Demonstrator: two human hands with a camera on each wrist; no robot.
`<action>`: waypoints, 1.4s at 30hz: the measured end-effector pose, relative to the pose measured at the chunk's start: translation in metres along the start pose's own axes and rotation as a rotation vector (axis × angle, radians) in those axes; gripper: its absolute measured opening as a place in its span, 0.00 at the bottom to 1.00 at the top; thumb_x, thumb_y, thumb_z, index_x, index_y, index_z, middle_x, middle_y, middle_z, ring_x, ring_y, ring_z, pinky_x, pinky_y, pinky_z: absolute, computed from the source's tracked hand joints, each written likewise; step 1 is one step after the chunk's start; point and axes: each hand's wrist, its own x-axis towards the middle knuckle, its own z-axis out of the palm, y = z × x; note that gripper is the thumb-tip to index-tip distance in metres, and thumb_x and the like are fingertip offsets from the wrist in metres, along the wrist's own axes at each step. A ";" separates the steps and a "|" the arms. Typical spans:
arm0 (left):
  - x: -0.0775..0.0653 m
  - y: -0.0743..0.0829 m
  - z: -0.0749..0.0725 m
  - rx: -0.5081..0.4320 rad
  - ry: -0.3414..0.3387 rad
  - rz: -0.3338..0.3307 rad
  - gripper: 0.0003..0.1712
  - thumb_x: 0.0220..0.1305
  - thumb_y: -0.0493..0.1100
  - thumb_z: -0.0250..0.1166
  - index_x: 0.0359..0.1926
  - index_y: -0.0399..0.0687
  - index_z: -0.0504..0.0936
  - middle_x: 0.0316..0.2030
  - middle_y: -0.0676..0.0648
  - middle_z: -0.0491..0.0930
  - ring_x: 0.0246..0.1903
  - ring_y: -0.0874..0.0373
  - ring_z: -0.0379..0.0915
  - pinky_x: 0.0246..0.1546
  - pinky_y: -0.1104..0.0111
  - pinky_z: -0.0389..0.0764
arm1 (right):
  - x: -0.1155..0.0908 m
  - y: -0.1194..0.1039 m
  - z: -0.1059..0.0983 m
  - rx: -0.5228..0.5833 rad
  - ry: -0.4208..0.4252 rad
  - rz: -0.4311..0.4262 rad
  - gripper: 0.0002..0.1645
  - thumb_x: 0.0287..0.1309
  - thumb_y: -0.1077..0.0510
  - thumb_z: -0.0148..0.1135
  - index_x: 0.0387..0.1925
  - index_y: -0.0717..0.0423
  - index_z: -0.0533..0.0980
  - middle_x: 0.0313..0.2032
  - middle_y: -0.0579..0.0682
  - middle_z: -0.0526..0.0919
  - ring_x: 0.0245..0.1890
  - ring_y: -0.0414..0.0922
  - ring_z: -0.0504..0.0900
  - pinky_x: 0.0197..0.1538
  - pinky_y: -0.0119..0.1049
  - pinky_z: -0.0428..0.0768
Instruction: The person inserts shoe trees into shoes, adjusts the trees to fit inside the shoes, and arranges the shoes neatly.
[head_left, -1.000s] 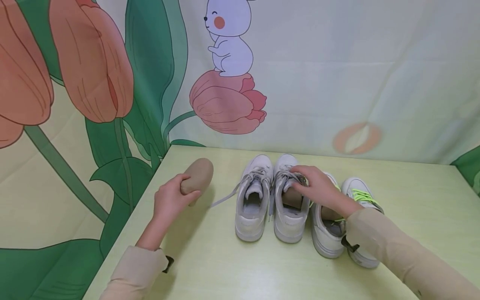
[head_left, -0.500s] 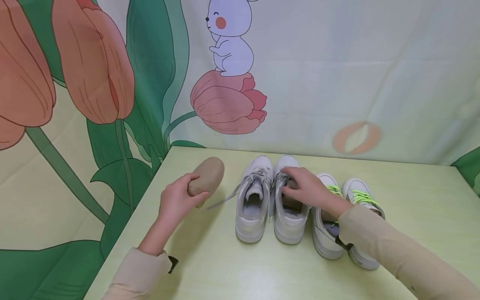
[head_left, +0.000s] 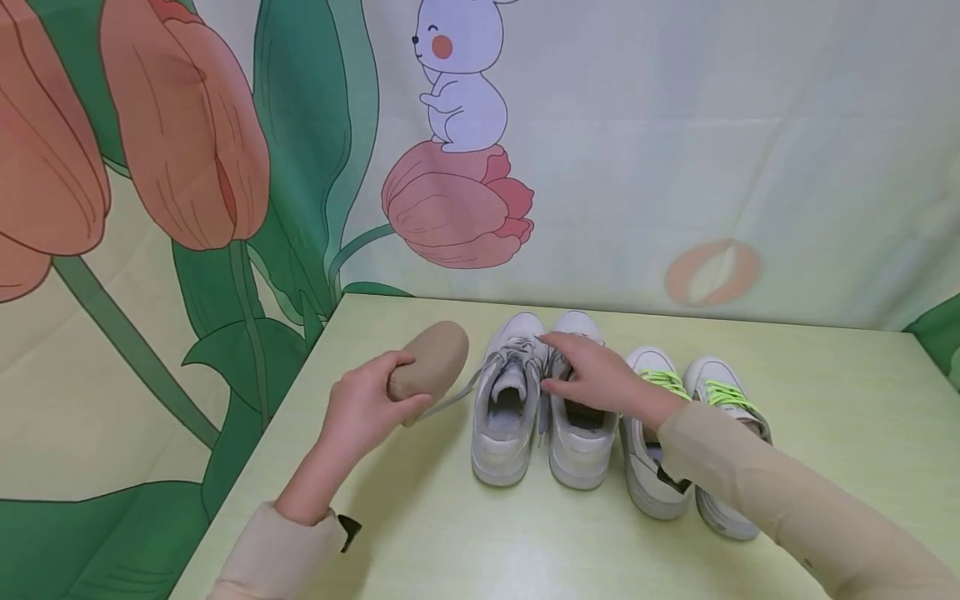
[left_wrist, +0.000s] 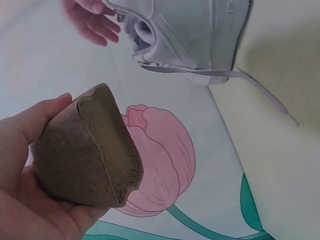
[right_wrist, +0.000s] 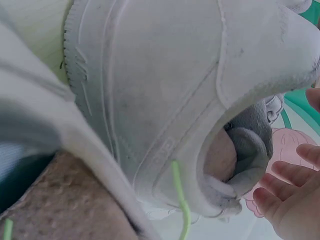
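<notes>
My left hand (head_left: 367,404) grips a brown moulded shoe insert (head_left: 431,358), raised above the table left of the shoes. The left wrist view shows the insert's cut end, with the thumb and fingers around its sides. My right hand (head_left: 600,379) hovers over the grey-laced pair with fingers apart, holding nothing. Under it stands one white shoe (head_left: 579,460), and a brown insert (right_wrist: 220,157) shows inside its opening in the right wrist view. Left of that is the other white shoe (head_left: 498,458), its opening unfilled and a loose lace (head_left: 453,402) trailing left.
At the right stands another white pair with neon green laces, a left shoe (head_left: 654,497) and a right shoe (head_left: 723,517), partly behind the right sleeve. The pale table (head_left: 450,533) meets a printed curtain (head_left: 622,167) at the back.
My right hand has come up off the insert in the right grey-laced shoe and moved left. My left hand has carried its insert right, towards the shoes.
</notes>
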 end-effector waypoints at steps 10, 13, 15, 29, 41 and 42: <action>-0.002 0.016 -0.003 -0.013 -0.040 -0.003 0.31 0.44 0.50 0.69 0.52 0.47 0.73 0.48 0.43 0.76 0.45 0.48 0.74 0.41 0.56 0.74 | 0.011 -0.002 0.000 -0.041 -0.050 -0.009 0.40 0.50 0.45 0.59 0.62 0.55 0.60 0.63 0.58 0.60 0.62 0.55 0.60 0.59 0.51 0.62; -0.003 0.020 -0.003 -0.016 -0.051 -0.004 0.31 0.44 0.49 0.69 0.52 0.48 0.73 0.48 0.43 0.77 0.46 0.49 0.74 0.42 0.56 0.74 | 0.015 -0.003 0.000 -0.052 -0.066 -0.017 0.40 0.50 0.44 0.58 0.62 0.55 0.59 0.63 0.58 0.59 0.62 0.55 0.60 0.59 0.51 0.62; -0.003 0.021 -0.004 -0.014 -0.057 -0.004 0.31 0.44 0.50 0.69 0.52 0.48 0.73 0.48 0.44 0.77 0.46 0.49 0.74 0.42 0.56 0.74 | 0.017 -0.003 0.001 -0.060 -0.074 -0.023 0.41 0.50 0.43 0.58 0.63 0.54 0.58 0.64 0.57 0.59 0.63 0.54 0.60 0.59 0.50 0.62; -0.002 0.027 -0.005 -0.034 -0.135 0.022 0.30 0.43 0.49 0.70 0.50 0.49 0.75 0.48 0.47 0.77 0.47 0.51 0.74 0.44 0.56 0.73 | 0.033 0.002 0.012 -0.156 -0.140 -0.077 0.40 0.50 0.41 0.57 0.63 0.50 0.58 0.64 0.56 0.58 0.62 0.52 0.61 0.60 0.49 0.61; -0.005 0.019 -0.005 -0.026 -0.229 0.035 0.28 0.42 0.49 0.70 0.48 0.52 0.76 0.46 0.50 0.78 0.45 0.53 0.74 0.43 0.59 0.73 | 0.043 -0.006 0.023 -0.227 -0.170 -0.117 0.41 0.51 0.44 0.58 0.63 0.53 0.56 0.63 0.58 0.59 0.63 0.52 0.60 0.58 0.54 0.61; -0.005 0.019 -0.005 -0.022 -0.232 0.036 0.28 0.42 0.49 0.71 0.48 0.53 0.76 0.46 0.50 0.78 0.45 0.54 0.74 0.43 0.59 0.73 | 0.044 -0.006 0.023 -0.235 -0.169 -0.119 0.41 0.51 0.44 0.58 0.63 0.53 0.56 0.63 0.57 0.59 0.63 0.52 0.60 0.58 0.55 0.62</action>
